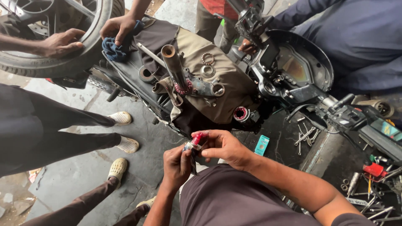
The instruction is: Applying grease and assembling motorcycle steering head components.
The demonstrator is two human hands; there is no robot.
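Observation:
My left hand (176, 165) and my right hand (224, 146) meet in front of my chest, both closed on a small round metal part smeared with red grease (196, 140). Just beyond them lies a partly stripped motorcycle draped with a tan and brown cloth (226, 79). On the cloth rests a steel steering stem (178, 71) with a red-greased bearing at its base, plus loose rings (208, 58). The open steering head (241, 114), also greased red, sits close above my right hand.
A person at top left steadies a tyre (50, 62) and holds a blue rag (115, 48). Other people's legs and sandalled feet (119, 144) stand left. The handlebar and dashboard (301, 71) lie right. Spanners and tools (368, 192) litter the floor, beside a teal packet (262, 145).

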